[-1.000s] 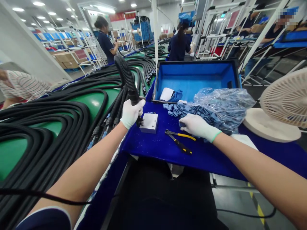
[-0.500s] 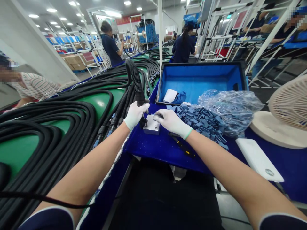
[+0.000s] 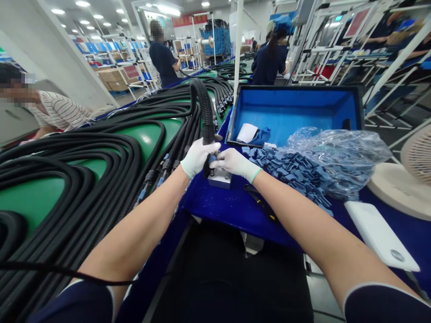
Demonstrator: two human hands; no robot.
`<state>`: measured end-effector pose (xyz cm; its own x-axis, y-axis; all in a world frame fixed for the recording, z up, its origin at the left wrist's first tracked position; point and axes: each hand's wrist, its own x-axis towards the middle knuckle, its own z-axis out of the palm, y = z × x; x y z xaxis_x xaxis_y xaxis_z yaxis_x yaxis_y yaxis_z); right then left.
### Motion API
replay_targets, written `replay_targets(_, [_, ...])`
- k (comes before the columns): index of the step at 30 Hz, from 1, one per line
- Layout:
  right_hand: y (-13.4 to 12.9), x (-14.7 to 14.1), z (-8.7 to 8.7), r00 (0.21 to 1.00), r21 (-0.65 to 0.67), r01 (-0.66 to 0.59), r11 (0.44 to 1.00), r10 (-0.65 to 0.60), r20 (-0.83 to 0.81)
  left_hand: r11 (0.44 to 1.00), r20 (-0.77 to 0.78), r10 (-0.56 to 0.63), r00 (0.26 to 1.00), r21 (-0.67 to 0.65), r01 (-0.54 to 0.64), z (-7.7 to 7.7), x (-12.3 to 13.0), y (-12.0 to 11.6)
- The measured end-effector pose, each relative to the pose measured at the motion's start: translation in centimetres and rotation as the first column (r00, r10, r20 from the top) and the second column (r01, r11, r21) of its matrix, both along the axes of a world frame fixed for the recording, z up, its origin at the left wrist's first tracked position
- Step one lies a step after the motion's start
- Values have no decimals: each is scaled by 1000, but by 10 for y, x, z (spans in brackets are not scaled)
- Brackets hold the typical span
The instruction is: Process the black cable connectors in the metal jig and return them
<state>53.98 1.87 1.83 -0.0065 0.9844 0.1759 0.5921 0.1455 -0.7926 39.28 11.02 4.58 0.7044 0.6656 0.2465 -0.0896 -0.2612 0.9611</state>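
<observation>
Between the fingers: the end of the black corrugated conduit (image 3: 208,134) passes behind the left hand (image 3: 200,158) and the right hand (image 3: 232,162), so its metal fitting (image 3: 211,169) shows only in part, and what the fingertips press on it is hidden.
Under the fingers: the metal block (image 3: 219,181) is covered by both hands except for its near edge.
Below the right fingers: the yellow-handled pliers (image 3: 260,202) lie partly under the right forearm (image 3: 303,224), their head hidden.
Far right of the fingers: the fan (image 3: 419,179) is cut off by the edge of the view, and the round mark on the white pad (image 3: 397,255) is too small to read.
</observation>
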Motion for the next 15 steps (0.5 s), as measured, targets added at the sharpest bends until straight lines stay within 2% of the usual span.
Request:
replay_targets(2, [2,4,-3,999,-17,18,1000,-19,-45,997,22,-48,999,-52,49,-2,3,1])
replay_targets(5, [1,4,-2,998,-57,64,996,-65,-12,996,64,-66,996,-59,70,-1,2,-2])
replay_targets(7, [-1,2,1,997,-74,77,994,-76,25,999,106,10,994,-33,-7,-1,-7,-1])
replay_targets(8, [-2,1,2,996,-74,78,994,-75,44,996,128,88,988,-26,-86,-1,-16,2])
replay_targets(10, [-5,-1,3,995,-60,69,996,-64,81,950,110,310,944,-8,-312,-3,-48,12])
replay_targets(12, [-7,-1,0,990,-40,64,997,-58,127,845,-37,533,845,77,-529,-5,-99,22])
replay_targets(13, [-7,-1,-2,986,-31,66,997,-60,153,787,-159,616,772,173,-593,-5,-130,25])
replay_targets(15, [-6,-2,-7,975,-22,79,997,-73,210,740,-329,672,663,278,-612,-6,-198,20])
